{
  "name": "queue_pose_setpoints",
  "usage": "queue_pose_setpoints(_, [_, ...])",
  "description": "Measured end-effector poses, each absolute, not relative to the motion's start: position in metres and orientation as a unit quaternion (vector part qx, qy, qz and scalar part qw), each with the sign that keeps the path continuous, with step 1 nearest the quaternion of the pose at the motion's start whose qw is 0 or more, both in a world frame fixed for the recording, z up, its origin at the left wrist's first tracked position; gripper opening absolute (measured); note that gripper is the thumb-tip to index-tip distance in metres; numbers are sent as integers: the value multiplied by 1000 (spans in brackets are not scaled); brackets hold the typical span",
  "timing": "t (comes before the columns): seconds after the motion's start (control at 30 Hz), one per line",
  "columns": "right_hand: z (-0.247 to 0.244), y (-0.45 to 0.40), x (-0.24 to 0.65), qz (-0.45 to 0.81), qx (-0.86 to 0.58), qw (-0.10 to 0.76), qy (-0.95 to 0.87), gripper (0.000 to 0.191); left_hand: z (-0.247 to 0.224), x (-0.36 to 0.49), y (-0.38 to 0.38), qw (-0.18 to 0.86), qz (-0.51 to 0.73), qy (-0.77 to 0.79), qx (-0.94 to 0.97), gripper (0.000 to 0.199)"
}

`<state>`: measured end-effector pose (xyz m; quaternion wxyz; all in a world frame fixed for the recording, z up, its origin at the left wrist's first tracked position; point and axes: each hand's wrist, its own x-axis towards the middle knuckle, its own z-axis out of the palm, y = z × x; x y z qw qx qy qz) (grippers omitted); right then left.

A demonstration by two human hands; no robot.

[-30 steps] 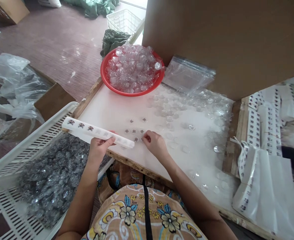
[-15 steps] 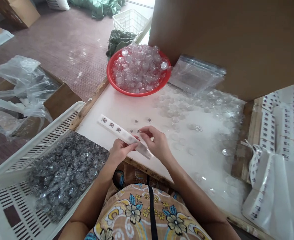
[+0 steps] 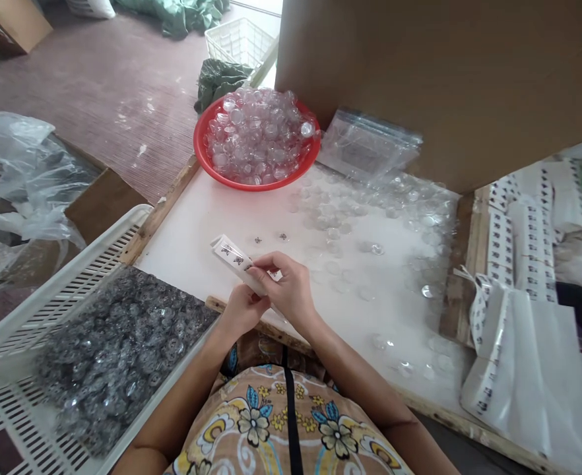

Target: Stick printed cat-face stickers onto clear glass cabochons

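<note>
A white sticker strip [image 3: 231, 256] with small dark printed figures slants over the front edge of the white table. Closed round its lower part is my left hand [image 3: 244, 311]. The fingers of my right hand [image 3: 287, 284] pinch the strip at a printed figure, close beside the left hand. Small dark figures [image 3: 283, 236] lie on the table just beyond the hands. Clear round discs [image 3: 333, 233] are scattered to the right of them.
A red basin [image 3: 256, 187] heaped with clear discs stands at the back. Left is a white crate [image 3: 68, 288] with a pile of clear-and-dark pieces [image 3: 127, 349]. Clear plastic bags [image 3: 370, 146] lie by the cardboard. More sticker strips [image 3: 533, 254] are at the right.
My right hand has moved onto the strip and grips it over the printed figures. The strip now looks shorter, its far end folded. The whole view has shifted slightly.
</note>
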<state>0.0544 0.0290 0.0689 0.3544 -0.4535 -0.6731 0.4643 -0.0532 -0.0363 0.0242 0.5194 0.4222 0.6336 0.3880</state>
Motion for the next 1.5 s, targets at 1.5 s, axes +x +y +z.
queue_pose_setpoints(1.5, [69, 52, 80, 476, -445, 328, -684, 23, 32, -45, -33, 574, 400, 587, 408, 21])
